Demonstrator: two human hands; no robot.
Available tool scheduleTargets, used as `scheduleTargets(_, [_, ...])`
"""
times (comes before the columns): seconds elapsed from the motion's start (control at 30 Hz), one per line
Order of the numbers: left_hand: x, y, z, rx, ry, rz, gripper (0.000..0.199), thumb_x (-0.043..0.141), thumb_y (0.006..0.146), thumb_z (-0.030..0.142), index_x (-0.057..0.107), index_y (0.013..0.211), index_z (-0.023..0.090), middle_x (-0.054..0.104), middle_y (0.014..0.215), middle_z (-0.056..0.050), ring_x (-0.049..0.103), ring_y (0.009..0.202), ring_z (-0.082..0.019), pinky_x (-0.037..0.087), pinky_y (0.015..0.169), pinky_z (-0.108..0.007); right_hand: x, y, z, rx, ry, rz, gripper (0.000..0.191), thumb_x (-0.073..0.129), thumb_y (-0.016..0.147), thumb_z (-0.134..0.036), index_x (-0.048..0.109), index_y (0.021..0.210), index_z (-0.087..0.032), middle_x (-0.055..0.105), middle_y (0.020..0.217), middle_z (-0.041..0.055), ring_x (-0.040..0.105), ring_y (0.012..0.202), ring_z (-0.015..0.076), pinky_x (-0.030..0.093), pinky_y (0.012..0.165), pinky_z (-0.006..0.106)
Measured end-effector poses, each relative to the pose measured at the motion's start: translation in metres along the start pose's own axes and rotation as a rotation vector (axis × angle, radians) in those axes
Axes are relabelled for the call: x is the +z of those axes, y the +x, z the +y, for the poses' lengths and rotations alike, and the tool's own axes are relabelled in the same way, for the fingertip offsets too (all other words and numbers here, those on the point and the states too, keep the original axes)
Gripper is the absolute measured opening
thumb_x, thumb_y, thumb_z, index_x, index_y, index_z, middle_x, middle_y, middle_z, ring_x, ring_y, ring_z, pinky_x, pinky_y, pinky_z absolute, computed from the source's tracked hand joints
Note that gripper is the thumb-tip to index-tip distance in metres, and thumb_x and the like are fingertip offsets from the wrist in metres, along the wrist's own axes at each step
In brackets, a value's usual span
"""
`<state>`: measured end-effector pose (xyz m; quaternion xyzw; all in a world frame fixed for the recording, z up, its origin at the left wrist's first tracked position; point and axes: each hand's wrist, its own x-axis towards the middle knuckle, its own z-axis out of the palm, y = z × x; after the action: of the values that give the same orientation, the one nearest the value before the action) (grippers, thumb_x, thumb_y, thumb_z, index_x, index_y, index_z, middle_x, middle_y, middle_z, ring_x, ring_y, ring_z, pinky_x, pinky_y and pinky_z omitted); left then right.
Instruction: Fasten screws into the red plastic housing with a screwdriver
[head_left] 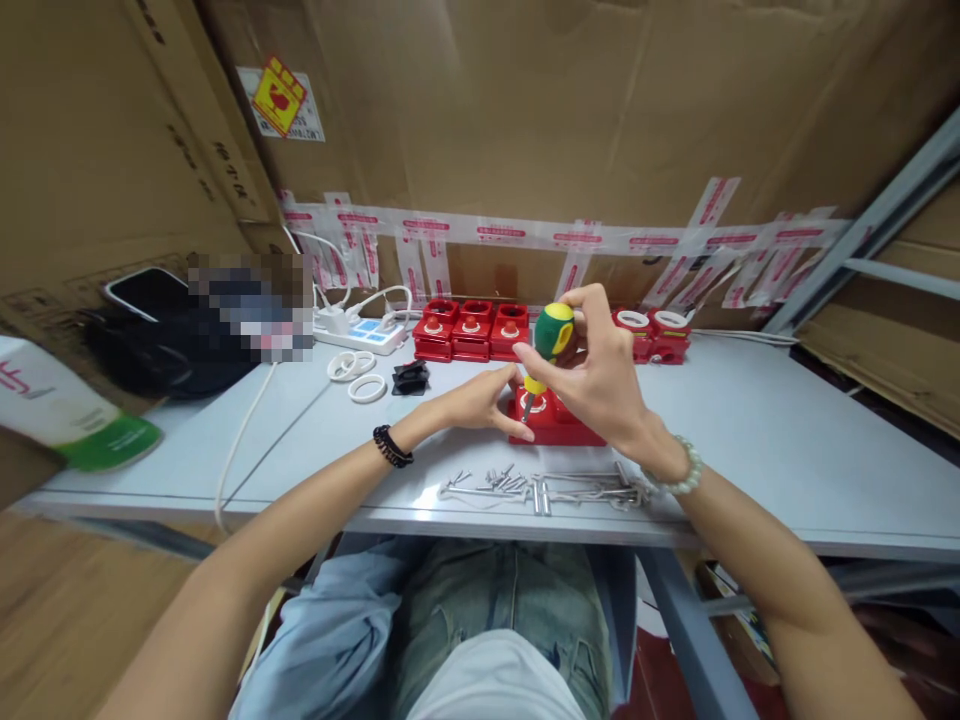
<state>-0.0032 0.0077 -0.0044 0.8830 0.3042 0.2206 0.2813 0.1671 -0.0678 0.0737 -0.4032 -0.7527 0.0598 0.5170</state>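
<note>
My right hand (600, 370) is closed round the green and yellow handle of a screwdriver (555, 332). The screwdriver points down, its tip at the left front corner of a red block (570, 432) near the middle of the table. Around the left end of that block, my left hand (487, 400) has its thumb along the front and its fingers behind, gripping it. Part of the block is hidden under my right hand. Loose screws (506, 480) and metal rods (541, 495) lie in front of the block.
Behind my hands stand red units (472, 330), with more red units (667, 338) to the right. White rings (367, 388), a black part (410, 377) and a power strip (367, 335) lie left. A tube (67, 410) is at the far left.
</note>
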Motion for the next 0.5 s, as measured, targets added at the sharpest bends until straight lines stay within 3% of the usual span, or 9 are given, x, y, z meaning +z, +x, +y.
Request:
scheduleTargets(0.13, [-0.002, 0.000, 0.004, -0.008, 0.008, -0.005, 0.073, 0.082, 0.060, 0.058, 0.052, 0.112, 0.016, 0.062, 0.102, -0.008, 0.056, 0.086, -0.022, 0.046, 0.075, -0.036, -0.004, 0.001, 0.004, -0.025, 0.008, -0.014, 0.041, 0.068, 0.081, -0.036, 0.045, 0.113, -0.025, 0.055, 0.078, -0.0027, 0.053, 0.059, 0.0134, 0.050, 0.054, 0.031])
scheduleTargets(0.23, [-0.002, -0.001, 0.007, -0.006, -0.008, -0.010, 0.075, 0.083, 0.060, 0.057, 0.051, 0.116, 0.016, 0.062, 0.106, -0.009, 0.057, 0.088, -0.023, 0.046, 0.077, -0.036, -0.021, 0.005, 0.006, 0.001, 0.144, -0.224, 0.049, 0.065, 0.086, -0.034, 0.041, 0.128, -0.025, 0.062, 0.096, 0.0023, 0.063, 0.076, 0.0161, 0.056, 0.068, 0.033])
scheduleTargets(0.33, [-0.002, -0.001, 0.006, 0.005, -0.022, -0.008, 0.076, 0.083, 0.060, 0.057, 0.051, 0.117, 0.018, 0.063, 0.107, -0.009, 0.058, 0.092, -0.025, 0.046, 0.081, -0.037, -0.033, 0.008, 0.006, 0.022, 0.335, -0.454, 0.041, 0.063, 0.089, -0.032, 0.044, 0.124, -0.026, 0.066, 0.101, 0.0030, 0.067, 0.086, 0.0168, 0.057, 0.076, 0.033])
scheduleTargets(0.4, [-0.002, -0.001, 0.004, 0.020, -0.034, -0.009, 0.075, 0.083, 0.061, 0.057, 0.052, 0.117, 0.018, 0.063, 0.107, -0.009, 0.059, 0.096, -0.026, 0.046, 0.084, -0.037, -0.034, 0.008, 0.003, 0.035, 0.387, -0.460, 0.036, 0.066, 0.086, -0.032, 0.047, 0.117, -0.026, 0.066, 0.097, 0.0016, 0.068, 0.084, 0.0168, 0.057, 0.075, 0.032])
scheduleTargets(0.5, [-0.002, -0.001, 0.001, 0.044, -0.018, -0.013, 0.072, 0.081, 0.064, 0.057, 0.052, 0.116, 0.017, 0.063, 0.110, -0.009, 0.059, 0.098, -0.026, 0.046, 0.085, -0.038, -0.028, 0.005, -0.003, 0.056, 0.320, -0.350, 0.036, 0.070, 0.083, -0.033, 0.049, 0.111, -0.027, 0.063, 0.092, -0.0004, 0.066, 0.078, 0.0171, 0.058, 0.074, 0.034])
